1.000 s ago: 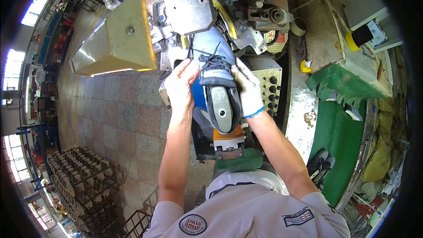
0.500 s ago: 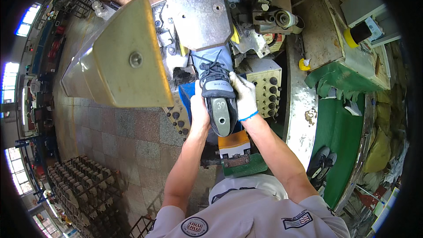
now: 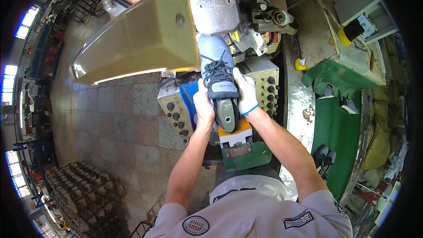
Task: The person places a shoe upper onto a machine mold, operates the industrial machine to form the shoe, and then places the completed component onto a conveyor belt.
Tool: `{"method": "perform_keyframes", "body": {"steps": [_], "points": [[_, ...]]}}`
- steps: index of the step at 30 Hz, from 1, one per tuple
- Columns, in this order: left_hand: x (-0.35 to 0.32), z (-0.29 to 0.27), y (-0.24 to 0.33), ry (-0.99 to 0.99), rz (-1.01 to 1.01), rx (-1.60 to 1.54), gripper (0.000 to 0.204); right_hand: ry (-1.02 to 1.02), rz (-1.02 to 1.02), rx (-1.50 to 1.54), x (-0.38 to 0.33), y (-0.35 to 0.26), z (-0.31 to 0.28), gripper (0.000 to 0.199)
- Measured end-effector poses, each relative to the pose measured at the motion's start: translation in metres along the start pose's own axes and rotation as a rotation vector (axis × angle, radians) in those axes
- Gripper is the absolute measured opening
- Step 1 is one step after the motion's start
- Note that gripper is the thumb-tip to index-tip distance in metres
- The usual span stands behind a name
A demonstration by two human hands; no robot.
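Note:
A grey-blue lace-up shoe upper (image 3: 216,53) with dark laces is stretched over a dark green shoe last (image 3: 226,113), whose end shows at the heel opening. My left hand (image 3: 204,103) is closed round the left side of the heel. On the opposite side, my right hand (image 3: 245,91), in a white glove with a blue cuff, grips the shoe with its thumb along the collar. The toe points away from me, at the near edge of a metal machine block (image 3: 214,9). What lies under the toe is hidden.
A translucent yellowish guard (image 3: 145,35) hangs left of the block. Control boxes with black knobs (image 3: 175,117) flank the shoe. An orange pad (image 3: 238,128) sits below the heel. Shoes (image 3: 324,158) lie on a green surface at right; a loaded rack (image 3: 83,189) stands lower left.
The yellowish guard has shifted right and turned. More of the toe shows below the metal block. Both hands keep hold of the shoe, slightly farther right in view.

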State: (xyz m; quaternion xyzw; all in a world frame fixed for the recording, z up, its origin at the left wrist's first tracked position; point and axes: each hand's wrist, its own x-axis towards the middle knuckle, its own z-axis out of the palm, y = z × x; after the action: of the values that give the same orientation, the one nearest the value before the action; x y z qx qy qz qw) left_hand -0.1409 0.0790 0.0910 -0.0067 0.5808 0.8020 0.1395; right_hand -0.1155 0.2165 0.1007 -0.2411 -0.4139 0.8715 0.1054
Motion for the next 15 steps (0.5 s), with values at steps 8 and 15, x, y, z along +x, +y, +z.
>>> {"method": "perform_keyframes", "body": {"steps": [8,15], "points": [[-0.129,-0.097,-0.085,0.397,-0.139,0.626,0.06,-0.187,-0.177,0.063,-0.072,-0.052,-0.127,0.053],[-0.141,-0.081,-0.156,0.473,-0.241,1.032,0.102,0.254,-0.131,-0.283,-0.165,-0.079,-0.141,0.047]]}}
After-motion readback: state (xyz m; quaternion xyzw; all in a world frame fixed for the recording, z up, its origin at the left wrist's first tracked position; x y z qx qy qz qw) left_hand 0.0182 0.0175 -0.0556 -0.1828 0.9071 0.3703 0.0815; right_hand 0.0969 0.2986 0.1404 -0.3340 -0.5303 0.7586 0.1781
